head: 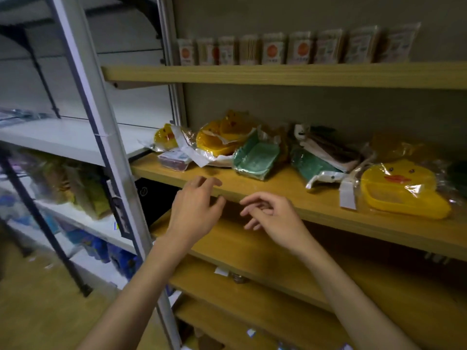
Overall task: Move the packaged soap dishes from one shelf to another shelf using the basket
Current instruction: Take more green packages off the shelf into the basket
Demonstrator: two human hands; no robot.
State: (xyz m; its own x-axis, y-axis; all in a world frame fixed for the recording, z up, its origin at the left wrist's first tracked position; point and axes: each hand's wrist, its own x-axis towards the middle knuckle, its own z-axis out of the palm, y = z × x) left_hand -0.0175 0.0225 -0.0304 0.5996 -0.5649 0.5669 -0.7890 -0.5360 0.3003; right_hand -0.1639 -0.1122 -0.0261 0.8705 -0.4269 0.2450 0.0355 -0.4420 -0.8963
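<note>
The yellow duck soap dish (401, 189) lies flat on the wooden shelf (290, 195), face up, long axis running left-right. Left hand (194, 210) and right hand (273, 218) hover well left of it, fingers loosely curled, released.

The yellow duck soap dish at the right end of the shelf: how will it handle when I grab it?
The duck dish looks like rigid plastic, so probably stiff and light. Its loose, glossy wrapper may slip or crinkle. It lies flat, so rolling seems unlikely.
</note>
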